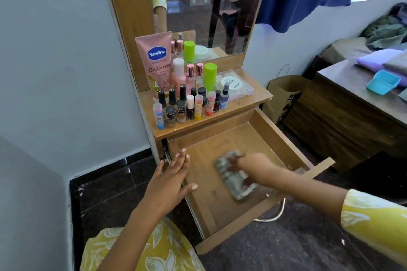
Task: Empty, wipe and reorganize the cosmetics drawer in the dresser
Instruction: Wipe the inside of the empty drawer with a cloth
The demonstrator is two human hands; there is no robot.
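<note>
Here a right hand (253,165) presses cloth (236,177) below the "Vaseline Gluta-Hya" tube (157,61).

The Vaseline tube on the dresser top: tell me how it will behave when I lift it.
The Vaseline tube stands tall on its cap, so it probably tips easily. It looks like soft plastic, likely yielding when squeezed. The nail polish bottles crowded in front could topple.

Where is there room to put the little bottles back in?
The drawer floor is bare behind the cloth under the right hand, and in front near the left hand. The dresser top is crowded with bottles.
</note>
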